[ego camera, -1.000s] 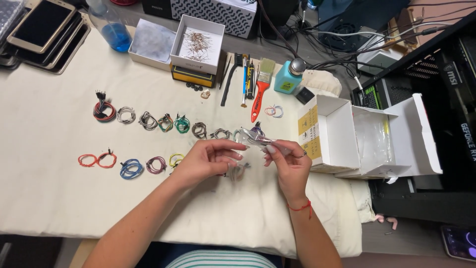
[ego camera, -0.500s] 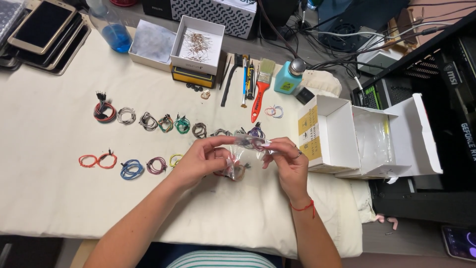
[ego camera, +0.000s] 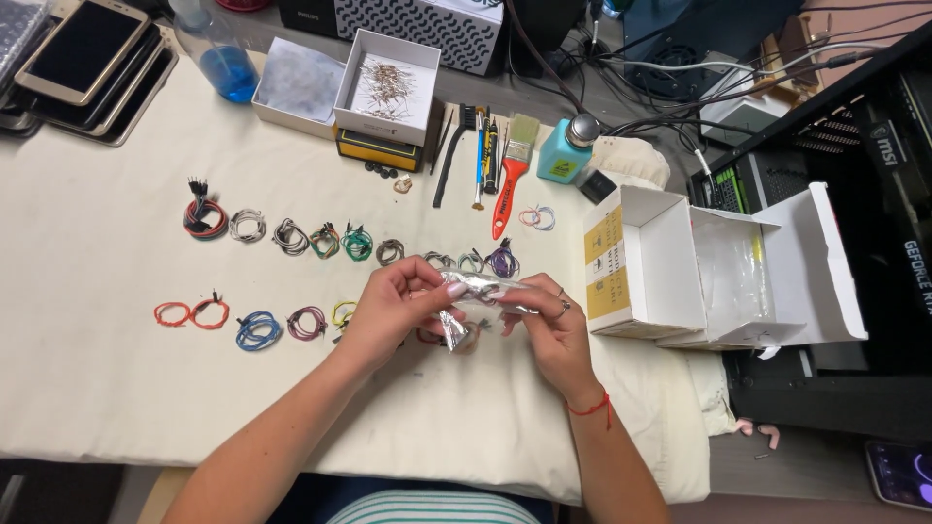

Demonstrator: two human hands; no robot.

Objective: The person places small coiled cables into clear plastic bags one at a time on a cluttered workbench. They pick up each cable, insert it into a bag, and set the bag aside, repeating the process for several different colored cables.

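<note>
I have the clear bag (ego camera: 482, 291) pinched between both hands just above the cloth (ego camera: 116, 388), in front of my chest. My left hand (ego camera: 393, 309) is clamped on its near end, thumb and fingers pressed together over the crinkled plastic; my right hand (ego camera: 546, 325) is closed on the far end, fingertips on top and thumb under. A loose tail of the bag hangs down between my two grips, and I cannot tell what is inside it.

To work it well, I judge I should keep both pinches close to the middle so the thin film does not stretch or tear unevenly, and pull with short, level tugs, not a yank. Keeping it low over the cloth means anything that slips out lands softly right under my hands.

Just beyond my fingers lies a row of small wire coils (ego camera: 357, 242), and more coils (ego camera: 256, 329) sit to the left of my left hand. I should keep my wrists lifted so I do not sweep them out of order. To the right of my right hand stands the open white box (ego camera: 670, 267), near enough to bump. The red brush (ego camera: 512, 175) lies well beyond my grip
</note>
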